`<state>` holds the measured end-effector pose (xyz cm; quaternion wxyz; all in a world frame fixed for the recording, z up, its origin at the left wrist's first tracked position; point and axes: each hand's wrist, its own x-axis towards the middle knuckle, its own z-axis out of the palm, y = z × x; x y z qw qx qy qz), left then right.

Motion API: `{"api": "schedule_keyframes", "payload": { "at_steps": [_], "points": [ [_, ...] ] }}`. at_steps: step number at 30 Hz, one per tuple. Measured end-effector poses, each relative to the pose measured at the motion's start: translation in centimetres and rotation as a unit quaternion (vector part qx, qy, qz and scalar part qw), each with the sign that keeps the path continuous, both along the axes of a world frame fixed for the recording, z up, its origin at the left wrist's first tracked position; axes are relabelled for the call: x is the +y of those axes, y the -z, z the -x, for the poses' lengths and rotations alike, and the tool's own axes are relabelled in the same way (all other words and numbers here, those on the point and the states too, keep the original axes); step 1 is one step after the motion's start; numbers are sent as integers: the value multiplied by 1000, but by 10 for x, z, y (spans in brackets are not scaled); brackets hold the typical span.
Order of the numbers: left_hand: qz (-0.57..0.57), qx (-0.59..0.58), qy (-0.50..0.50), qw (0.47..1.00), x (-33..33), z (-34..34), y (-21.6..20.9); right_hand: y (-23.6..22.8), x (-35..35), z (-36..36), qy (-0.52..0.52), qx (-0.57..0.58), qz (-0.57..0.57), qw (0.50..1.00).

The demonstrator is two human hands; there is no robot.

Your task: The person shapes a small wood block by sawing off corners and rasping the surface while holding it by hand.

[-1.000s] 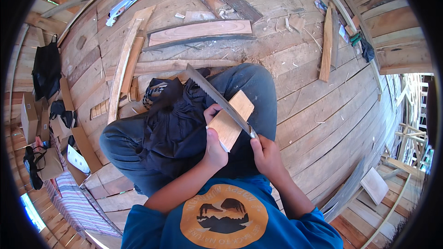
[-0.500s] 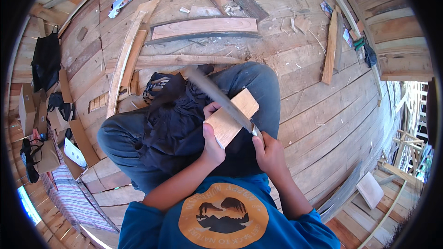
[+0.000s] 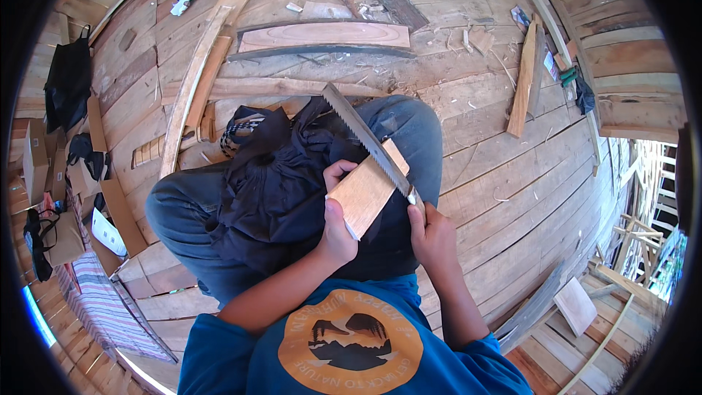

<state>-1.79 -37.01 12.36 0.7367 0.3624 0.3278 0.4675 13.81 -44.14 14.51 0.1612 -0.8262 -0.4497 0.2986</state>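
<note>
My left hand (image 3: 338, 230) is closed around a short pale wood block (image 3: 363, 200), fingers along its left side, holding it tilted above my lap. In my right hand (image 3: 433, 238) is the handle of a handsaw (image 3: 365, 137). Its toothed grey blade slants across the block's upper part, with the tip pointing up and left past my knees. Whether the teeth touch the wood I cannot tell. Under both hands lies a bundle of dark cloth (image 3: 281, 183) across my crossed legs.
Planks (image 3: 325, 38) and offcuts lie on the board floor ahead, amid shavings. Long strips (image 3: 191, 88) lie to the left, beside a wooden-handled tool (image 3: 157, 150). Cardboard boxes (image 3: 121, 216) and a striped mat (image 3: 121, 311) are at far left. Another plank (image 3: 523, 77) lies right.
The saw has moved forward over the block, away from me and slightly right, and its blade is no longer blurred. My right hand has shifted right; the left keeps its hold on the block.
</note>
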Motion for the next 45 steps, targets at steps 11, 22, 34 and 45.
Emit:
{"api": "schedule_keyframes", "payload": {
  "at_steps": [11,22,34,45],
  "points": [
    [30,-44,-32,998,6,2,-1,-5,-4,9,-16,81,-36,996],
    [-25,-35,28,999,5,5,4,5,-16,-4,41,301,-59,951],
    [54,-42,217,974,6,48,7,8,-16,-9,74,380,-47,921],
    [98,-58,226,967,8,51,10,6,-17,-15,122,458,-8,880]
  ]
}}
